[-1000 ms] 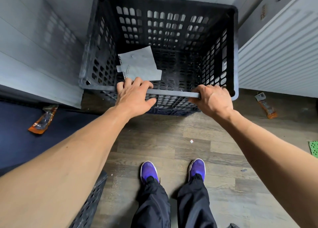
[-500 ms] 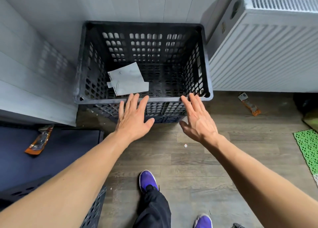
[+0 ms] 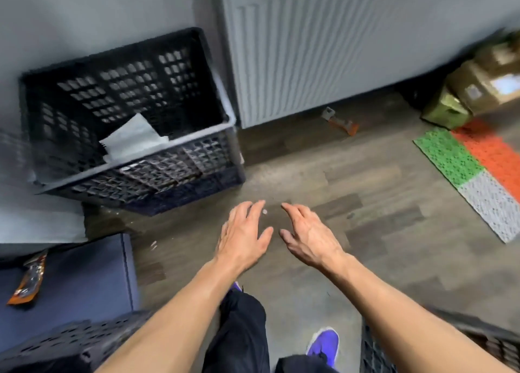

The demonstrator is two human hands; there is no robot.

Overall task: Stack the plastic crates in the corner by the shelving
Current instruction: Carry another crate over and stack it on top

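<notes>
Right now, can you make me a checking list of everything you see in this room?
Surface: wood-look floor, a few small crumbs on it.
Job's things: black crate in the corner beside the radiator, sitting on a second crate; paper inside. More crates at the bottom left and bottom right.
Clutter: orange wrappers; cardboard boxes.
Grippers: left hand and right hand open, empty, away from the crate.
Cables: nothing seen.
Surroundings: grey wall, colourful mat, dark blue pad.
</notes>
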